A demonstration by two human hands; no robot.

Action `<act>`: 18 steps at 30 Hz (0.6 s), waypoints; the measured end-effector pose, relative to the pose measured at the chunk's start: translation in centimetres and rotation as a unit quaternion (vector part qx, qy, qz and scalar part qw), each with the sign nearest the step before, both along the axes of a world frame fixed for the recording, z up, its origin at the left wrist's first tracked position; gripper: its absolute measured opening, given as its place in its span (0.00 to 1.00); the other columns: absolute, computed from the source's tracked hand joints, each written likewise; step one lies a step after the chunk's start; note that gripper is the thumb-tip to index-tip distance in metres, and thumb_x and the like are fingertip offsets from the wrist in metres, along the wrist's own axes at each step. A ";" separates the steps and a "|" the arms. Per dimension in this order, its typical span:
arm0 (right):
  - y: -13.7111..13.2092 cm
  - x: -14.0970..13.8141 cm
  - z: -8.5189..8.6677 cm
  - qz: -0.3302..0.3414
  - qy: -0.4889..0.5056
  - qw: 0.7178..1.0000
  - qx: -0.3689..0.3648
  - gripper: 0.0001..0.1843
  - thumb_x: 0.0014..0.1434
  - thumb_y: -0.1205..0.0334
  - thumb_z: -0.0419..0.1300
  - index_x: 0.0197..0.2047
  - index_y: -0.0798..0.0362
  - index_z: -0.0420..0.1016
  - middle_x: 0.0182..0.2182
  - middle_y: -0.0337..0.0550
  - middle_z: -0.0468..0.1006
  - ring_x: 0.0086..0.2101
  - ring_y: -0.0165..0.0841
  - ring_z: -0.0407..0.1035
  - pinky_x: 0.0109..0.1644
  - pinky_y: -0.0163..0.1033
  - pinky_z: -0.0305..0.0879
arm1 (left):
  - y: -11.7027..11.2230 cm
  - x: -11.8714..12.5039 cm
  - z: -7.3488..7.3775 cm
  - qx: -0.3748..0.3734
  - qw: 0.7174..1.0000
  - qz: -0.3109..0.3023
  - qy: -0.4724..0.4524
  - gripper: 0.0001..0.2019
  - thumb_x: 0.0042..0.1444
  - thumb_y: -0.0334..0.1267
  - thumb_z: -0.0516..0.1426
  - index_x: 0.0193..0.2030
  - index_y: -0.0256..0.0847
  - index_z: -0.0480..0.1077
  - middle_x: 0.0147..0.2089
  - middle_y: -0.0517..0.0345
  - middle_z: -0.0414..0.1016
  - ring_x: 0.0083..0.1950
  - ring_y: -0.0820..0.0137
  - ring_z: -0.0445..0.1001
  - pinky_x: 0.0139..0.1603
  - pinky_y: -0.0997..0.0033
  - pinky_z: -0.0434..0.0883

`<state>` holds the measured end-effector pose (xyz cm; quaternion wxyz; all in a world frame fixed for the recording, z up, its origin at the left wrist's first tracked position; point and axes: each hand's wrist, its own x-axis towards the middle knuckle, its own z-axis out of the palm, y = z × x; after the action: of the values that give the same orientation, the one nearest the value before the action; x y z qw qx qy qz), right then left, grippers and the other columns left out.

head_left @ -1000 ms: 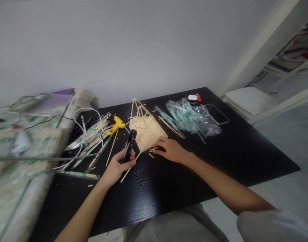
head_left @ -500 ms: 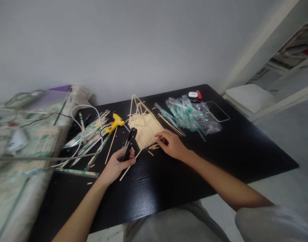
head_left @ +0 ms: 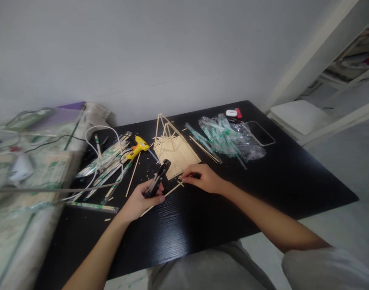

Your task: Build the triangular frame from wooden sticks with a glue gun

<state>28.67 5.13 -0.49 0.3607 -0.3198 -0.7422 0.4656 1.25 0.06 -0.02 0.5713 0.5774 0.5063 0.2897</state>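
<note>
My left hand (head_left: pixel 138 201) is closed around black cutting pliers (head_left: pixel 158 182), their jaws pointing up and right. A long wooden stick (head_left: pixel 160 198) runs under this hand toward my right hand (head_left: pixel 202 178), whose fingers pinch its far end just in front of a flat panel of glued sticks (head_left: pixel 178 154). A stick-built triangular frame (head_left: pixel 164 129) rises from the back of that panel. Short stick offcuts (head_left: pixel 182 182) lie beside my right fingers on the black table (head_left: pixel 232 209).
A yellow glue gun (head_left: pixel 137 148) lies left of the panel, with a white cable (head_left: pixel 96 137) and wrapped chopsticks (head_left: pixel 108 169). Empty clear wrappers (head_left: pixel 229 139), a phone (head_left: pixel 261 133) and a white-and-red item (head_left: pixel 233 113) sit at the back right. Cluttered boxes (head_left: pixel 30 161) stand left.
My right hand pulled back from the panel's edge and now pinches the long stick's end. The pliers in my left hand tilted to the right.
</note>
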 end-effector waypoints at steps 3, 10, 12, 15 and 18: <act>0.6 0.4 -0.2 -0.036 0.005 0.999 -0.014 0.08 0.61 0.58 0.67 0.38 0.54 0.82 0.35 0.44 0.83 0.36 0.33 0.76 0.41 0.37 0.69 | 0.0 -0.1 0.2 0.010 1.000 0.004 -0.001 0.13 0.50 0.42 0.69 0.38 0.38 0.74 0.32 0.61 0.73 0.33 0.73 0.69 0.35 0.73 0.66; 1.8 1.4 -0.4 -0.171 0.019 0.985 -0.028 0.11 0.60 0.55 0.66 0.37 0.55 0.82 0.33 0.44 0.83 0.32 0.33 0.74 0.37 0.37 0.68 | 0.1 0.2 0.0 0.019 0.974 0.171 -0.150 0.12 0.57 0.43 0.65 0.40 0.37 0.72 0.24 0.65 0.64 0.23 0.77 0.61 0.22 0.76 0.60; 1.7 1.4 -0.1 -0.152 0.015 0.987 -0.042 0.11 0.59 0.55 0.67 0.37 0.55 0.82 0.33 0.45 0.83 0.33 0.34 0.75 0.38 0.37 0.69 | 0.3 0.2 0.1 0.035 0.959 0.218 -0.178 0.11 0.57 0.41 0.65 0.41 0.37 0.72 0.23 0.65 0.65 0.23 0.77 0.61 0.22 0.76 0.61; 1.0 1.2 0.6 -0.063 -0.020 0.995 -0.071 0.11 0.57 0.56 0.69 0.36 0.56 0.83 0.33 0.45 0.83 0.33 0.34 0.75 0.40 0.37 0.69 | 0.5 0.0 0.1 0.060 0.951 0.241 -0.183 0.11 0.56 0.39 0.66 0.41 0.37 0.72 0.23 0.64 0.66 0.22 0.77 0.61 0.22 0.76 0.61; 0.0 0.5 1.1 0.069 -0.066 0.989 -0.110 0.09 0.56 0.59 0.70 0.38 0.56 0.84 0.34 0.45 0.84 0.35 0.34 0.77 0.42 0.37 0.70 | 0.3 0.0 -0.2 0.072 0.959 0.220 -0.162 0.10 0.57 0.39 0.65 0.41 0.38 0.72 0.23 0.65 0.66 0.23 0.77 0.62 0.23 0.75 0.62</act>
<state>29.18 5.12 0.59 0.2403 -0.3354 -0.7295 0.5456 1.28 0.33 -0.20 0.5247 0.4369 0.4991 0.5336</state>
